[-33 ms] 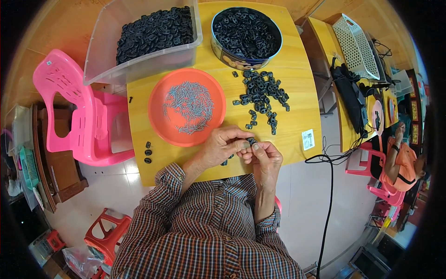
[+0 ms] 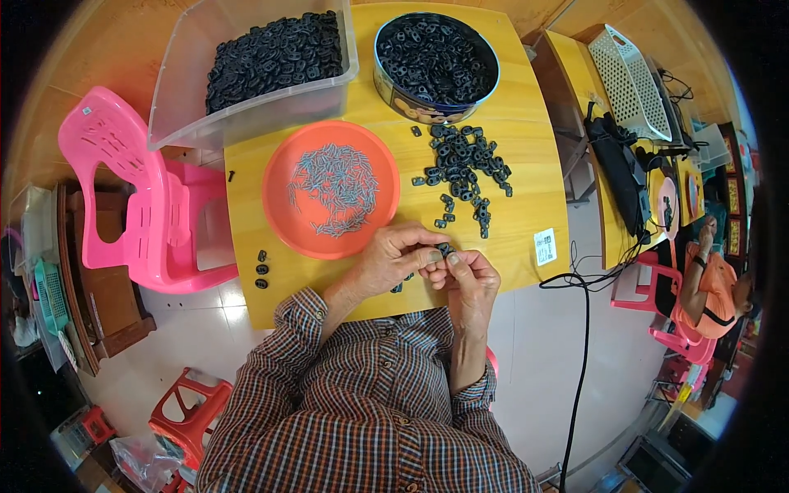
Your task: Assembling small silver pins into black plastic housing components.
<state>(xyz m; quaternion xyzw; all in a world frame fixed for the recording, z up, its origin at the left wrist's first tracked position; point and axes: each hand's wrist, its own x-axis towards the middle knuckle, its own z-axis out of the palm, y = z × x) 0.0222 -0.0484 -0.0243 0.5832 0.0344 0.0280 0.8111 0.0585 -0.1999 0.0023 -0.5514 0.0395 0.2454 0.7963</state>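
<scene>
Just below and right of the orange plate (image 2: 288, 152): both hands meet close together, perhaps because so small a part needs fingertips from two sides.
Left hand (image 2: 393, 261): thumb and fingers narrowed on one small black part (image 2: 445, 249), seemingly to steady it (the fingertips hide most of it).
Right hand (image 2: 470, 283): pinching that same part from the opposite side, likely for finer control.
Grey screw-like pins (image 2: 349, 185): scattered within the plate, whose rim probably stops them rolling off.
Loose black double-holed pieces (image 2: 456, 156): right of the plate, presumably spread for easy picking.
</scene>
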